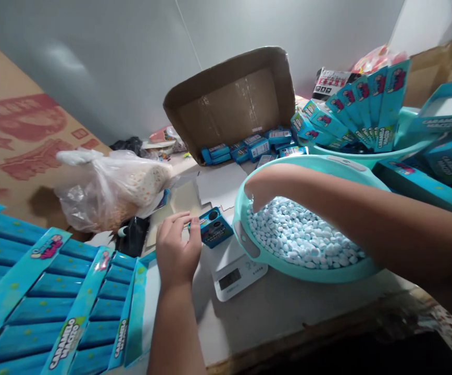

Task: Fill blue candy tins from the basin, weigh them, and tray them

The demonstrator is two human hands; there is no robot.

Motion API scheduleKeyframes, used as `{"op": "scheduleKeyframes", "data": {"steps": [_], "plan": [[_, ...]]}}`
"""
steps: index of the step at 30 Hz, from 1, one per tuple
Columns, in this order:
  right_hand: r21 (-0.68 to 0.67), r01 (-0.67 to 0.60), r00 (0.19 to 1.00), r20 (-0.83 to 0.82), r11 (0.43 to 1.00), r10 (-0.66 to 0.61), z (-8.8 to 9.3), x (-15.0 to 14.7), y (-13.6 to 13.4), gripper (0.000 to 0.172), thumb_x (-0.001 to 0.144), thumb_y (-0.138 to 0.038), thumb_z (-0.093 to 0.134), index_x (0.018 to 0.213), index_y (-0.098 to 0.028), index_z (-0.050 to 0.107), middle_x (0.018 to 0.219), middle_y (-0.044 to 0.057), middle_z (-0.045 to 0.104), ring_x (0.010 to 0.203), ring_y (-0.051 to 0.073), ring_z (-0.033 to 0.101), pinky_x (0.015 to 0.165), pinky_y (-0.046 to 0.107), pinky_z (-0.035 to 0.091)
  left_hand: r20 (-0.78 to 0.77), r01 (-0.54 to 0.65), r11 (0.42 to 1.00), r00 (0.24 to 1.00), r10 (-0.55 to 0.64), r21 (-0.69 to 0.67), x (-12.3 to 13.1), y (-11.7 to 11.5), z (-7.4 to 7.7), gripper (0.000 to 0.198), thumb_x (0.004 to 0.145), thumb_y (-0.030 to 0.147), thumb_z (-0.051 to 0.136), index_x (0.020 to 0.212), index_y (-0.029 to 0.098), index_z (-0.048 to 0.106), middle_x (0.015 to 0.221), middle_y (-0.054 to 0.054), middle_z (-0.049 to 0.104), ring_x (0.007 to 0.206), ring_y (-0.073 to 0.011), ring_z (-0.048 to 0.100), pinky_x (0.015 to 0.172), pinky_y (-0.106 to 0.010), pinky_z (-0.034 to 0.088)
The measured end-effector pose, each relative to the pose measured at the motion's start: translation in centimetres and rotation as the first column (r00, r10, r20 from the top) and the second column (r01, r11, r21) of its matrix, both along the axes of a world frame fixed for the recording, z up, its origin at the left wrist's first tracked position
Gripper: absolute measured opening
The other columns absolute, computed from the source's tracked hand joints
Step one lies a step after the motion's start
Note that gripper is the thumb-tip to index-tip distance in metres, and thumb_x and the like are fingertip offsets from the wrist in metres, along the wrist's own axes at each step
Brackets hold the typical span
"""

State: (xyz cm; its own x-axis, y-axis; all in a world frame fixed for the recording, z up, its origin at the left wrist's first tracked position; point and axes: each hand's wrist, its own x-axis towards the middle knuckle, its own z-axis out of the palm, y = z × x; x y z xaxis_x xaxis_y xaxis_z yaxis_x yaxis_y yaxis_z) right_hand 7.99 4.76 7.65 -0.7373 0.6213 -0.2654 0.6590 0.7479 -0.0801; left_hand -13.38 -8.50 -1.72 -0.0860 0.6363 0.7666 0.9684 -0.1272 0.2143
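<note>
My left hand (179, 239) is at the left end of a small blue candy box (214, 227), thumb and fingers closed on its edge. The box sits on a white kitchen scale (236, 276) with a dark display. My right hand (261, 188) reaches into a turquoise basin (284, 272) and bends down at the far left side of the pale blue candies (308, 237). Its fingertips are mostly hidden, so whether they hold candies does not show.
Left, a tray of blue cartons (54, 291) stands near a plastic bag (112, 187). Behind, an upright cardboard box (234, 99) holds several small blue boxes (259, 148). On the right, tall blue cartons (366, 109) fan out from a second turquoise basin (400, 156).
</note>
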Motion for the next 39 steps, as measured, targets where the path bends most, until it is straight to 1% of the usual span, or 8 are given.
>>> {"op": "scheduleKeyframes", "data": {"steps": [4,8,12,18,24,28,33,39], "plan": [[-0.064,-0.131,0.971,0.195,0.989,0.141,-0.5,-0.4,0.1,0.052,0.077,-0.042,0.080,0.114,-0.005,0.076,0.090,0.010,0.071,0.080,0.023,0.064,0.072,0.033,0.044,0.030,0.015,0.999,0.999,-0.014,-0.034,-0.1,0.0,0.1,0.021,0.096,0.033,0.059,0.088,0.017,0.071,0.100,-0.010,0.071,0.099,-0.0245,0.067,0.094,-0.041,0.051],[-0.092,-0.155,0.967,0.188,0.984,0.170,-0.3,-0.7,-0.5,0.040,0.074,-0.038,0.080,0.098,-0.006,0.078,0.069,0.004,0.063,0.070,0.023,0.062,0.067,0.033,0.044,0.028,0.005,0.999,1.000,-0.004,-0.033,-0.2,-0.1,0.1,0.021,0.096,0.033,0.058,0.089,0.017,0.071,0.100,-0.011,0.071,0.100,-0.0252,0.067,0.094,-0.042,0.051],[-0.196,-0.200,0.956,0.176,0.960,0.235,0.1,-0.9,-1.5,0.039,0.072,-0.044,0.080,0.092,-0.011,0.077,0.067,0.003,0.061,0.070,0.023,0.062,0.068,0.035,0.046,0.030,0.000,0.999,1.000,0.001,-0.037,-0.3,-0.1,0.1,0.022,0.096,0.032,0.058,0.089,0.016,0.071,0.101,-0.012,0.071,0.099,-0.0258,0.067,0.094,-0.043,0.052],[-0.172,-0.197,0.956,0.184,0.965,0.228,0.5,-1.1,-2.7,0.029,0.070,-0.031,0.082,0.091,-0.012,0.076,0.070,0.005,0.059,0.083,0.029,0.064,0.076,0.040,0.048,0.025,0.002,0.999,1.000,-0.001,-0.052,-0.1,-0.1,0.1,0.022,0.096,0.032,0.058,0.090,0.016,0.071,0.101,-0.012,0.071,0.100,-0.0259,0.067,0.094,-0.043,0.052],[-0.148,-0.218,0.943,0.225,0.965,0.247,1.5,-1.1,-4.5,0.009,0.075,-0.017,0.076,0.071,-0.016,0.068,0.059,0.001,0.052,0.066,0.022,0.059,0.069,0.038,0.049,0.028,0.005,0.998,1.000,-0.004,-0.058,0.2,-0.2,0.2,0.020,0.096,0.032,0.058,0.091,0.017,0.071,0.102,-0.011,0.071,0.101,-0.0252,0.067,0.096,-0.042,0.051],[-0.127,-0.187,0.954,0.214,0.974,0.211,1.7,-1.1,-4.9,0.005,0.075,-0.012,0.073,0.076,-0.016,0.071,0.064,0.005,0.058,0.064,0.023,0.058,0.067,0.039,0.049,0.045,-0.006,1.000,0.999,0.007,-0.020,0.3,-0.2,0.4,0.020,0.095,0.030,0.060,0.108,0.017,0.069,0.107,-0.010,0.071,0.107,-0.0248,0.066,0.100,-0.041,0.050],[-0.124,-0.196,0.953,0.208,0.973,0.219,0.9,-1.3,-3.9,0.018,0.077,-0.013,0.072,0.095,-0.014,0.075,0.070,0.008,0.064,0.072,0.027,0.064,0.073,0.041,0.051,0.043,-0.047,0.999,0.998,0.047,-0.002,0.0,-0.3,0.4,0.022,0.094,0.030,0.062,0.111,0.018,0.069,0.110,-0.011,0.071,0.109,-0.0258,0.066,0.101,-0.041,0.049],[-0.148,-0.154,0.971,0.162,0.977,0.178,0.4,-1.6,-3.7,0.021,0.069,-0.008,0.073,0.089,-0.015,0.074,0.068,0.007,0.063,0.076,0.031,0.067,0.076,0.045,0.053,0.034,-0.005,1.000,0.999,0.006,-0.020,0.2,-0.3,0.6,0.017,0.095,0.029,0.061,0.104,0.018,0.069,0.105,-0.010,0.071,0.106,-0.0247,0.066,0.100,-0.040,0.050]]}}
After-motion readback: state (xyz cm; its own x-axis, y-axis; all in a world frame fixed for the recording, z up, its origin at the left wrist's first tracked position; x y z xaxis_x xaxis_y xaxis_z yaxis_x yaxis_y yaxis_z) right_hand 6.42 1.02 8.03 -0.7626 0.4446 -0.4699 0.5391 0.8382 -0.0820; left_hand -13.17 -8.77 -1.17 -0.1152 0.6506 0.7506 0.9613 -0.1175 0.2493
